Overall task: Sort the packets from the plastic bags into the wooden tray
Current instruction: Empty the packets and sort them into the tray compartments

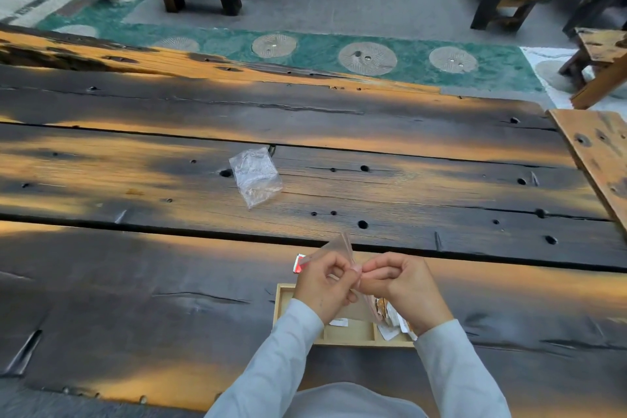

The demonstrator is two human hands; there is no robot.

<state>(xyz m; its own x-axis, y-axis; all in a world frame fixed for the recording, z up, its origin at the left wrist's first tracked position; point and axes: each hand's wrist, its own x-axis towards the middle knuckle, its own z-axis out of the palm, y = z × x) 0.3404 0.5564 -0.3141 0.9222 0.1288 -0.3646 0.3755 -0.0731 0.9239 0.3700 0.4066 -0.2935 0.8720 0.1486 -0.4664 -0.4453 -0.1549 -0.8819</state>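
Head view: left hand [325, 285] and right hand [397, 285] both pinch a clear plastic bag [342, 249] above the wooden tray [349, 336]; empty bag [256, 176] lies on the table [135, 299].

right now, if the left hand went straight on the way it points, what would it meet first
The left hand points across at the right hand, so it would likely meet that hand's fingers at once; only the plastic bag both pinch lies between them.
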